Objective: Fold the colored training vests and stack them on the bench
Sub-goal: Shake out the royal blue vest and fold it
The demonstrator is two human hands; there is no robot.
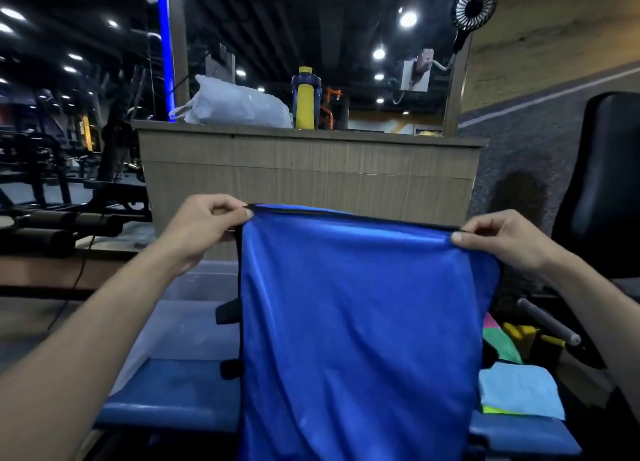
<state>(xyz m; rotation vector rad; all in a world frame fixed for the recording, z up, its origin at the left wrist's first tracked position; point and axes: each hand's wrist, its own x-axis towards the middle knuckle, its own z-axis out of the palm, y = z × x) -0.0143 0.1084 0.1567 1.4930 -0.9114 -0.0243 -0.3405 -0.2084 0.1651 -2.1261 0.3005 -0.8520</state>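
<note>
While both hands hold it up, the vest hangs in front of the camera, above the bench.

Left hand (204, 230): fingers curled, thumb and forefinger pinching the top left corner of the blue vest (360, 322) at its black-trimmed edge.

Right hand (498, 239): fingers curled, pinching the top right corner of the same edge.

Blue vest: shiny blue cloth, top edge stretched nearly level between the two hands, slightly lower on the right. Body hangs down with loose creases and runs out of the bottom of view. Black trim along top and left side; two black tabs stick out from the left edge.

Bench (173, 391): blue padded surface below and behind the vest, showing on both sides of it.

Folded stack (519, 391): light blue piece on top, neon yellow-green edge under it, lying on the bench to the right of the vest.

Other vests (498, 339): green and pink cloth just behind the stack, partly hidden by the blue vest.

Wooden counter (308, 169): stands beyond the bench, facing the camera.

On counter: white plastic bag (235, 104) at left, blue and yellow bottle (305, 98) just to its right.

Small fan (473, 3): black, mounted high on the post at upper right.

Black chair (602, 180): at the right edge of view.
</note>
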